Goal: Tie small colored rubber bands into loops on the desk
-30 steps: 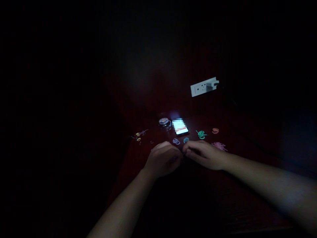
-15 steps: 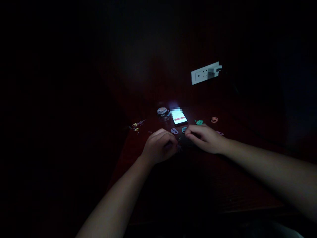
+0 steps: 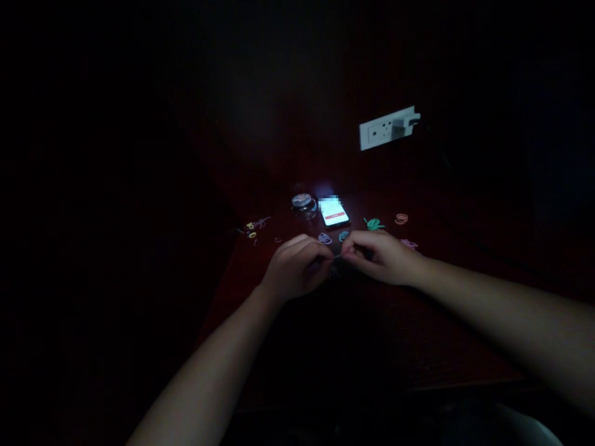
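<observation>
A small rubber band (image 3: 338,256) is stretched between my two hands, thin and pale in the dim light. My left hand (image 3: 300,266) pinches its left end. At the other end, the thumb and forefinger of my right hand (image 3: 379,257) are closed on it. Just beyond my fingers lie a cluster of purple rubber bands (image 3: 325,238) and a cluster of teal rubber bands (image 3: 343,236). Green bands (image 3: 373,223) lie past my right hand, with pink bands (image 3: 409,244) partly behind its wrist. Something faint below my left fingertips is too dark to make out.
A lit phone (image 3: 334,212) lies at the back beside a lidded clear jar (image 3: 304,207). Orange bands (image 3: 401,218) are at the right, and mixed yellow and purple bands (image 3: 252,228) at the left edge. A wall socket (image 3: 387,129) holds a plug.
My right hand has moved left to meet my left hand, and its fingers have closed on the small band. The band is now stretched between both hands. The view has shifted slightly.
</observation>
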### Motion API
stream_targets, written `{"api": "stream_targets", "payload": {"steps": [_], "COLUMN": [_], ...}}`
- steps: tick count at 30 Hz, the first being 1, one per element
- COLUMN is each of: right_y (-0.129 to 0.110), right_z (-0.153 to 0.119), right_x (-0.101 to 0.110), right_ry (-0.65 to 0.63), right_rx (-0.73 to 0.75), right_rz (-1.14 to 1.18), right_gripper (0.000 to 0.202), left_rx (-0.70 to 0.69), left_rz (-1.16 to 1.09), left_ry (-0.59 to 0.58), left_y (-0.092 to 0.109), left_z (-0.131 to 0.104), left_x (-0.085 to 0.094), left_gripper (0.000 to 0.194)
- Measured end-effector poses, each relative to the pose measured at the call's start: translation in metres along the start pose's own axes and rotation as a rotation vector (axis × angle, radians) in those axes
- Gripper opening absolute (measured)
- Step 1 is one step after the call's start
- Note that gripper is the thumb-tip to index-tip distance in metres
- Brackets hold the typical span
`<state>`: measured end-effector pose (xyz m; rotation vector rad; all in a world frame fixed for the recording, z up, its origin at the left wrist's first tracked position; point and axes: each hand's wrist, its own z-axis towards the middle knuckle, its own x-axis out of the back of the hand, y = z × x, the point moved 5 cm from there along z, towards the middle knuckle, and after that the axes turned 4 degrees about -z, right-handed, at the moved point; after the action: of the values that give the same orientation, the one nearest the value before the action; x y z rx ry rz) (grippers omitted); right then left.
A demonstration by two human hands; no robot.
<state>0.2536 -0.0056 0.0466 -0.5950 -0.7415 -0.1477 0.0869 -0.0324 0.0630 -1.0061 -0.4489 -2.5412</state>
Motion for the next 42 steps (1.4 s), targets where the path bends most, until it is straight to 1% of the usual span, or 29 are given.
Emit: {"api": "stream_targets", "payload": {"steps": [5,10,16,22,25,27,29,33,38,40,42], "right_y": [-0.001,-0.001,-0.001,-0.006,-0.007,-0.006,-0.004,-0.003,-0.004,-0.003,0.0], "right_z": [-0.001,-0.001,-0.001,0.0,0.0,0.0,0.001,0.002,0.004,0.004,0.004], "right_x": [0.0,0.0,-0.001,-0.004,-0.007,-0.009,-0.011,-0.014,-0.013,-0.012,-0.01], "right_ry": [0.0,0.0,-0.024,-0.049,-0.053,-0.049,-0.05,-0.054,-0.038,-0.02,0.004], "right_rx": [0.009,0.02,0.0,0.065,0.096,0.099,0.091,0.062,0.031,0.018,-0.001], "right_rz": [-0.006,-0.013,-0.01,-0.033,-0.056,-0.064,-0.078,-0.102,-0.06,-0.034,-0.025], "right_gripper": [0.014,0.014,0.013,0.014,0.011,0.01,0.01,0.008,0.006,0.009,0.012], "left_rx": [0.037,0.04,0.043,0.004,0.014,0.024,0.024,0.02,0.045,0.048,0.069], "left_rz": [0.026,0.042,0.054,0.005,-0.007,-0.006,0.003,0.028,0.044,0.044,0.055], "left_ry": [-0.019,-0.029,-0.055,0.007,-0.004,-0.032,-0.047,-0.04,-0.051,-0.033,0.017], "left_y": [-0.003,-0.004,-0.001,0.0,-0.001,0.0,0.002,0.005,0.003,-0.001,-0.008], "left_z": [-0.001,-0.001,0.002,-0.001,-0.006,-0.008,-0.01,-0.01,-0.01,-0.011,-0.013], "left_x": [-0.002,-0.002,-0.002,0.002,0.002,0.001,0.0,0.0,0.0,0.001,0.004], "left_gripper": [0.021,0.009,0.01,0.007,0.003,0.012,0.014,0.006,0.004,0.005,0.005]}}
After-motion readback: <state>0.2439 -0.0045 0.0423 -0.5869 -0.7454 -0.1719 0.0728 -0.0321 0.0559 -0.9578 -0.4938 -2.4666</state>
